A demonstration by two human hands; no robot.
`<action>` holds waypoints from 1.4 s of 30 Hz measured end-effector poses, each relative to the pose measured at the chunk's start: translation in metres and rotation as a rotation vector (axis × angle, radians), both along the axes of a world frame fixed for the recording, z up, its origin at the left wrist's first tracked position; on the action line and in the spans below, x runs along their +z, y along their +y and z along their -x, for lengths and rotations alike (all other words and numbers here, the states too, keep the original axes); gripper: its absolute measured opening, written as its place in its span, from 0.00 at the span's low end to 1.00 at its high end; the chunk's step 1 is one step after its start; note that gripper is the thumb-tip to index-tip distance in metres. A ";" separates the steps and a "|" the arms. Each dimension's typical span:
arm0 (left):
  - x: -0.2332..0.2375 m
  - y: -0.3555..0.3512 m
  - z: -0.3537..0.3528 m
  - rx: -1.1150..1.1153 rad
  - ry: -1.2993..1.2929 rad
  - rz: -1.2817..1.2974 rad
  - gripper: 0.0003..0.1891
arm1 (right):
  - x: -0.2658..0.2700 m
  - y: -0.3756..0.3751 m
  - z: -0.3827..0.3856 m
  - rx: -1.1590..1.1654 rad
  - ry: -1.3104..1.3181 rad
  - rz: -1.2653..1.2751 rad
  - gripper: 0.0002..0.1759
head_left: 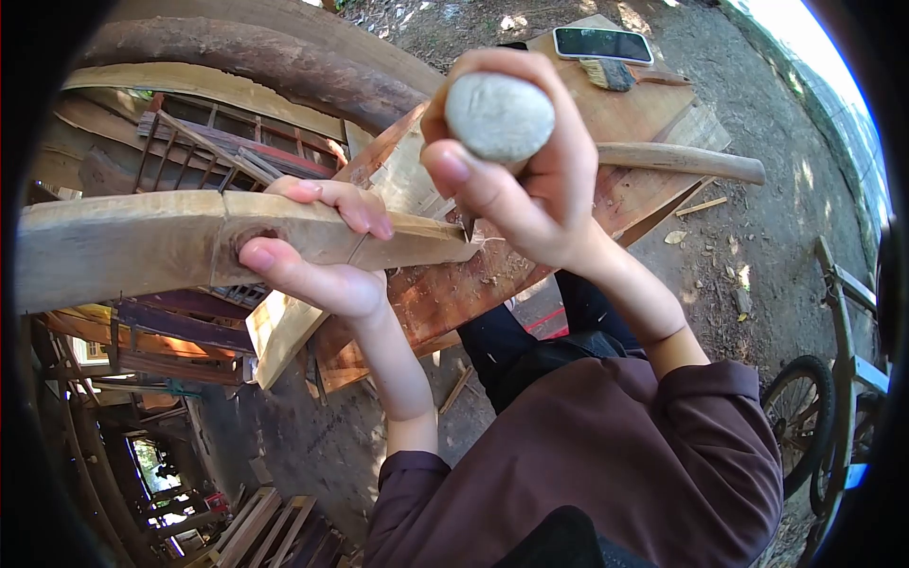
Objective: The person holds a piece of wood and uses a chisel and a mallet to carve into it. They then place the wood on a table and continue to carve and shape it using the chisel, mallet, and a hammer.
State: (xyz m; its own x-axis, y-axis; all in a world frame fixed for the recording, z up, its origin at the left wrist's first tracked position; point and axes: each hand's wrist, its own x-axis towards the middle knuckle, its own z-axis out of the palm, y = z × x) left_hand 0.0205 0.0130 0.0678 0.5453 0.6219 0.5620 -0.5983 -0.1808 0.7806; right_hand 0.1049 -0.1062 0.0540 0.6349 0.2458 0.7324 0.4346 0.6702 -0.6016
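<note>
Left hand [317, 254] is closed around the timber [123, 241]: fingers over the top edge, thumb underneath, right beside a knot. The timber is held up off the bench board [568, 204], with its near end pointing at the other hand. Right hand [521, 170] is fist-tight on a knob-handled tool [499, 115], looks like a chisel or gouge. The round butt faces up and the short dark blade [468, 227] touches the timber's end grain. My read: mid-cut, paring or trimming that end, nothing split off yet. The next push needs a controlled, shallow stroke along the grain, with the timber braced hard. The left fingertips sit close to the blade line, so I'd slide that grip back first. A slip is the main risk with the workpiece unclamped. Phone [602, 44], brush [606, 74] and a round stick [682, 161] lie further back on the board, well clear.
</note>
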 end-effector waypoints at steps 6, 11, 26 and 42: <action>0.002 0.001 -0.003 -0.012 -0.028 -0.061 0.35 | -0.019 0.016 -0.011 -0.146 -0.258 0.058 0.23; 0.005 -0.002 -0.003 0.053 0.017 -0.076 0.31 | -0.021 0.018 -0.006 -0.128 -0.227 0.073 0.23; 0.005 0.001 -0.006 0.027 0.054 -0.077 0.31 | -0.008 0.001 0.004 -0.042 -0.039 0.001 0.23; 0.005 0.004 -0.010 -0.018 0.039 -0.032 0.32 | -0.011 0.009 -0.004 -0.104 -0.155 0.018 0.25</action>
